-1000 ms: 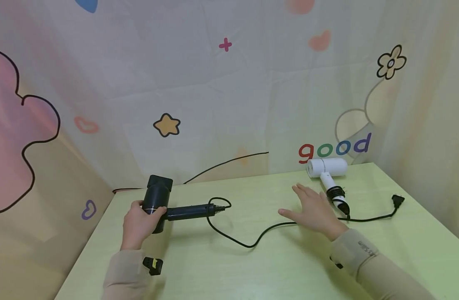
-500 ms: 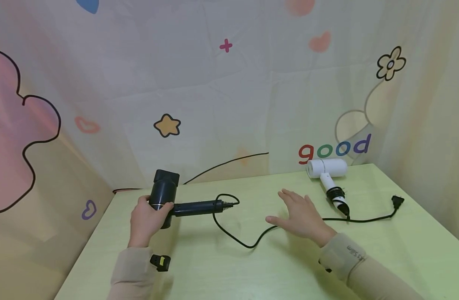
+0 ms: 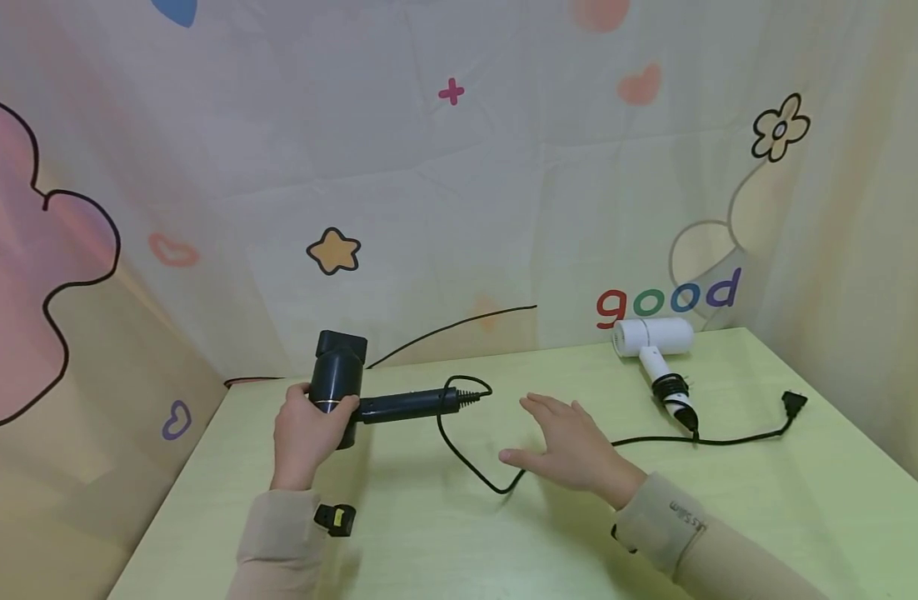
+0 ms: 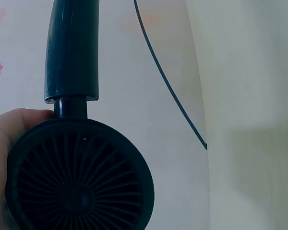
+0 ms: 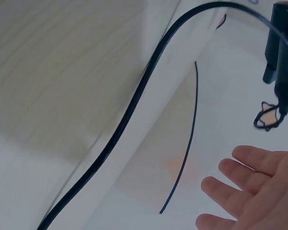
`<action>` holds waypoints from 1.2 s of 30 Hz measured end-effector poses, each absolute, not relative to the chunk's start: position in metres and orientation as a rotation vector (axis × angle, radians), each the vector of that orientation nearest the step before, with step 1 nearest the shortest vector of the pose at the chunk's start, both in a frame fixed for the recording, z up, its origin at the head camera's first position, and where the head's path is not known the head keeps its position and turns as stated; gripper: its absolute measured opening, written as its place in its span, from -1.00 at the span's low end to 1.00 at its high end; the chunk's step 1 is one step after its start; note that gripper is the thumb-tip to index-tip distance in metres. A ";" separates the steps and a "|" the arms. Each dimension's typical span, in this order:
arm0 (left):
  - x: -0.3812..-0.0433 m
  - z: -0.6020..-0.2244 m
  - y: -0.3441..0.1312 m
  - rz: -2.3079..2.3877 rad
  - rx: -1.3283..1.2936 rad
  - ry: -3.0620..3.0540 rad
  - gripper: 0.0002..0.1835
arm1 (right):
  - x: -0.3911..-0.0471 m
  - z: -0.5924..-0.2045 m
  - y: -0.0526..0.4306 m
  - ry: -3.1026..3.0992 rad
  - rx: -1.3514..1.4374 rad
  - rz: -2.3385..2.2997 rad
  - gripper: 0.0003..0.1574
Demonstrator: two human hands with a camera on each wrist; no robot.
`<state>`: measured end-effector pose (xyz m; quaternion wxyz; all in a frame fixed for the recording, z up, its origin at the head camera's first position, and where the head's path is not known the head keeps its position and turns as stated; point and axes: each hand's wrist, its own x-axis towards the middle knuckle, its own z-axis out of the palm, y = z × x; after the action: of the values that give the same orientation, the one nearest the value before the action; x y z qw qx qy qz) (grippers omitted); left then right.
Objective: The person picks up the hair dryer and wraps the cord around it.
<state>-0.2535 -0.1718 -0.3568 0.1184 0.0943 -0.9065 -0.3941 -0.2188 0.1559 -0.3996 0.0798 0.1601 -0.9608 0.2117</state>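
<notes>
At the front, beige fabric sleeves [image 3: 282,542]: we see a person's arms stretched over a pale green table [image 3: 444,558], a black device with a yellow patch [image 3: 336,520] by the left cuff.
Right hand [image 3: 579,450]: fingers extended and spread, grip loose; we cannot tell whether it touches the thin black cord [image 5: 133,103] passing it.
Left hand [image 3: 303,432]: thumb and fingers curled round the cylindrical barrel of a glossy black hair dryer [image 3: 337,372].
Black hair dryer: held above the table's left half, nozzle pointing away, handle to the right, its round ribbed grille [image 4: 77,191] facing us in the left wrist view.
Cord: looped at the handle's end, then trailing right to a black plug [image 3: 793,404].
White, cylinder-bodied hair dryer [image 3: 654,337]: lying at the far right, a second black cord [image 3: 671,387] round its handle.
Backdrop [image 3: 504,208]: pale fabric printed with a yellow star [image 3: 335,251] and the word "good" [image 3: 669,298].
</notes>
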 end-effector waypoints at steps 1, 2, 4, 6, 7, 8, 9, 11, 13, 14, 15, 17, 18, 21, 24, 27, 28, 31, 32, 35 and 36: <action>-0.253 -0.357 -0.170 -1.155 0.276 -2.646 -0.15 | -0.218 -0.399 0.153 -2.874 0.492 0.642 0.12; -0.253 -0.356 -0.169 -1.161 0.276 -2.641 -0.15 | -0.217 -0.399 0.151 -2.876 0.505 0.649 0.12; -0.253 -0.356 -0.166 -1.161 0.272 -2.632 -0.15 | -0.216 -0.398 0.146 -2.880 0.527 0.671 0.10; -0.253 -0.355 -0.164 -1.170 0.269 -2.623 -0.15 | -0.214 -0.397 0.142 -2.885 0.540 0.699 0.09; -0.252 -0.355 -0.162 -1.173 0.268 -2.618 -0.15 | -0.213 -0.396 0.140 -2.889 0.545 0.718 0.09; -0.252 -0.355 -0.161 -1.179 0.268 -2.615 -0.15 | -0.213 -0.396 0.138 -2.893 0.548 0.739 0.09; -0.252 -0.355 -0.160 -1.182 0.270 -2.613 -0.15 | -0.211 -0.396 0.136 -2.897 0.548 0.769 0.08; -0.252 -0.354 -0.157 -1.193 0.275 -2.607 -0.15 | -0.209 -0.395 0.132 -2.911 0.547 0.835 0.08; -0.251 -0.353 -0.155 -1.204 0.278 -2.603 -0.15 | -0.207 -0.395 0.127 -2.920 0.559 0.902 0.05; -0.251 -0.353 -0.154 -1.212 0.281 -2.602 -0.15 | -0.206 -0.394 0.125 -2.923 0.573 0.926 0.03; -0.250 -0.353 -0.153 -1.216 0.282 -2.600 -0.16 | -0.205 -0.393 0.122 -2.924 0.593 0.953 0.00; -0.250 -0.352 -0.152 -1.229 0.283 -2.595 -0.16 | -0.204 -0.393 0.117 -2.922 0.655 0.991 -0.07; -0.249 -0.352 -0.151 -1.235 0.282 -2.592 -0.16 | -0.203 -0.392 0.115 -2.911 0.691 1.013 -0.12; -0.249 -0.352 -0.149 -1.250 0.279 -2.582 -0.16 | -0.202 -0.391 0.109 -2.883 0.778 1.080 -0.25; -0.249 -0.353 -0.147 -1.258 0.279 -2.574 -0.16 | -0.202 -0.390 0.104 -2.860 0.804 1.152 -0.39; -0.248 -0.353 -0.146 -1.263 0.282 -2.569 -0.16 | -0.202 -0.388 0.101 -2.850 0.777 1.219 -0.54; -0.248 -0.354 -0.146 -1.263 0.282 -2.569 -0.16 | -0.201 -0.388 0.101 -2.845 0.766 1.247 -0.59; -0.247 -0.355 -0.145 -1.256 0.271 -2.564 -0.18 | -0.199 -0.387 0.101 -2.831 0.741 1.346 -0.71; -0.247 -0.356 -0.145 -1.253 0.262 -2.560 -0.20 | -0.198 -0.387 0.101 -2.828 0.736 1.381 -0.73; -0.247 -0.358 -0.145 -1.246 0.231 -2.541 -0.28 | -0.193 -0.387 0.101 -2.814 0.748 1.451 -0.76; -0.247 -0.358 -0.145 -1.246 0.222 -2.535 -0.30 | -0.192 -0.387 0.101 -2.810 0.757 1.460 -0.76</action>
<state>-0.2466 -0.1448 -0.3581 0.1535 0.0776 -0.8841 -0.4345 -0.1917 0.1010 -0.3870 -0.0569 0.2321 -0.8617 0.4477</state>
